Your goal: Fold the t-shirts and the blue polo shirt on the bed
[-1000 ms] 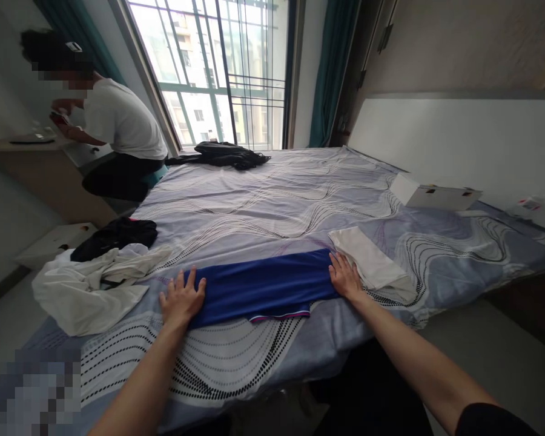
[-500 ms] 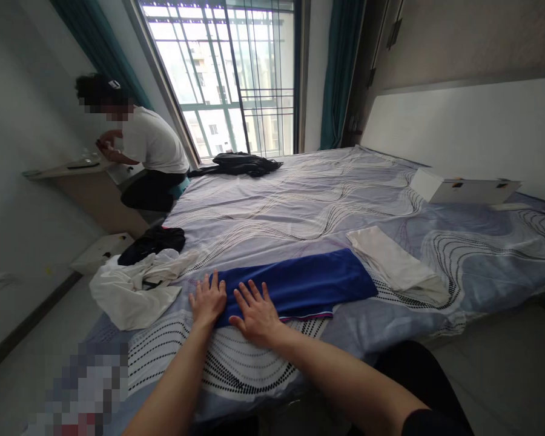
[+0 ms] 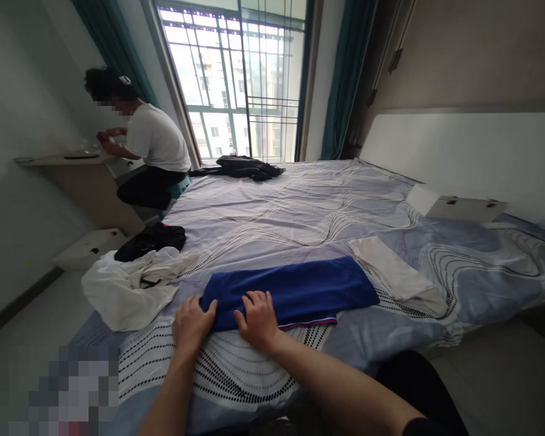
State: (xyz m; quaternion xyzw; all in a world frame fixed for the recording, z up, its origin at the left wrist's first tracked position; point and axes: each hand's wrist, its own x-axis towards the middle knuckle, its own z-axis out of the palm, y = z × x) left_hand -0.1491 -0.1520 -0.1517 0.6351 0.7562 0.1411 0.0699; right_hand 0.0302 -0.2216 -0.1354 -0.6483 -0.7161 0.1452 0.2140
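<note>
Blue cloth, folded into a long strip, lies across the near part of the bed, its striped trim facing us. At its left end we set our left hand, fingers bent at the cloth's edge; whether they pinch the fabric, we cannot tell. We place our right hand just beside it, fingers slightly curled on the strip's near side; here too we cannot confirm a grip. Left of the strip we see rumpled white clothing, with black clothing behind it. Beyond the strip's right end lies a folded beige cloth. Farther back we note a white box, a black heap, a seated person and the window.
</note>
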